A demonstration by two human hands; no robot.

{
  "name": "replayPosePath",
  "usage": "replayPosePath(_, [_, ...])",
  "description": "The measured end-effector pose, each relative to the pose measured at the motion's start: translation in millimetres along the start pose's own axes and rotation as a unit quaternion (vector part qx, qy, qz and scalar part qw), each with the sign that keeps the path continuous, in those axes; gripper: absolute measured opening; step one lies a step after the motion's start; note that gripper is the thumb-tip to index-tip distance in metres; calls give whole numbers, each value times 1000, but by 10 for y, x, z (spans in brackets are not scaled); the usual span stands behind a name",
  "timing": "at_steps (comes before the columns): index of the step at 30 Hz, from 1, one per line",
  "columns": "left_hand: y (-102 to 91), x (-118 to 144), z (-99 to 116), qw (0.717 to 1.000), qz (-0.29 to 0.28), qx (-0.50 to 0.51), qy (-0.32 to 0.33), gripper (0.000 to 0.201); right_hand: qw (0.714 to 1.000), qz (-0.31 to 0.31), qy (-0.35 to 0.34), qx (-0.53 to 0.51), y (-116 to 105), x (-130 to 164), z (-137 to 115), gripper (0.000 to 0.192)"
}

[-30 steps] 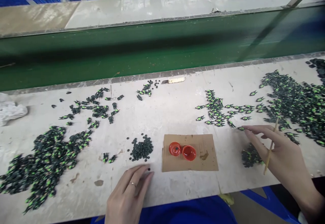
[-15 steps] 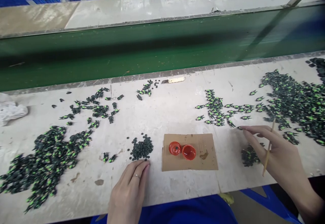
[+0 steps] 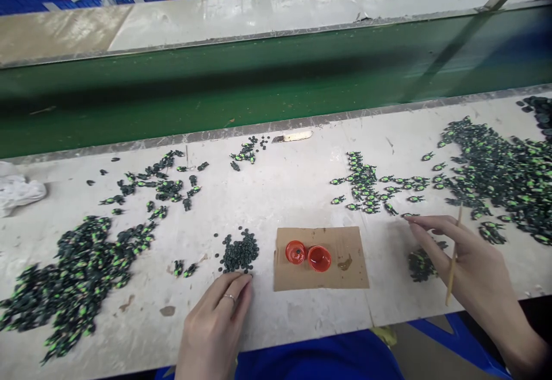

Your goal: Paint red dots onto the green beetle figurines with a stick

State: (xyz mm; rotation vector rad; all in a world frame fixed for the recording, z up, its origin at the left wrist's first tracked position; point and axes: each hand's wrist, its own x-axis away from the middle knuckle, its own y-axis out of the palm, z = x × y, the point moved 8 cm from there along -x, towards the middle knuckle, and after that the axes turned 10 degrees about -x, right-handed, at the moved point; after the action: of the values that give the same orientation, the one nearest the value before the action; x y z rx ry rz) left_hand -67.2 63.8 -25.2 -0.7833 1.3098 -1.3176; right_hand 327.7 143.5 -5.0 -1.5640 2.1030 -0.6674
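Note:
My right hand has its thumb and index fingertips closed on a small dark figure with green markings. A thin wooden stick is also held in that hand, slanting across its fingers. Just left of it lies a row of similar dark-and-green figures. Next to the pile of small dark discs rests my left hand, fingers together and tips hidden; whether anything is in them I cannot make out. Between the hands, two red cups stand on a piece of cardboard.
Large heaps of figures lie at the left and right. A cluster of dark pieces sits under my right hand. A knife with a pale handle lies near the green belt. A white cloth is at the far left.
The view has shifted slightly. My right hand stays at the same figure with the stick tilted a little more upright. The left hand is nearly still.

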Motion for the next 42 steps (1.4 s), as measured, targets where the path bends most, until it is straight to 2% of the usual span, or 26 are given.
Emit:
replayPosePath(6, [-58,-149,63,1000,-5,-24,14,15,999,-36,-15,-25,60,54,-132,30])
replayPosePath(10, [-78,-214,81,999,-15,-44,14,23,990,-87,-26,-111,159,151,-240,57])
replayPosePath(13, [-79,-217,91,998,-14,-53,23,27,977,-124,-24,-170,245,213,-354,41])
replayPosePath(16, [-70,-228,101,997,-20,-59,39,29,963,-194,-22,-188,389,254,-533,27])
replayPosePath(19, [-51,-251,120,995,-43,-62,69,30,942,-241,-54,-226,522,290,-749,17])
replayPosePath(22, [-33,-253,120,991,-75,-68,92,31,935,-236,-99,-247,619,332,-873,25])
replayPosePath(25, [-9,-218,96,986,-106,-82,97,33,937,-228,-138,-226,740,402,-895,36])
replayPosePath(29, [52,-150,57,980,-137,-101,107,34,939,-239,-177,-176,921,485,-886,26])
replayPosePath(32, [84,-143,38,979,-144,-99,105,29,933,-246,-211,-159,1011,514,-935,26])
replayPosePath(36, [58,-199,131,986,-130,-35,93,18,928,-246,-237,-146,1064,520,-992,27])
replayPosePath(42, [42,-249,426,985,-126,109,45,13,930,-247,-232,-142,1078,524,-981,27])
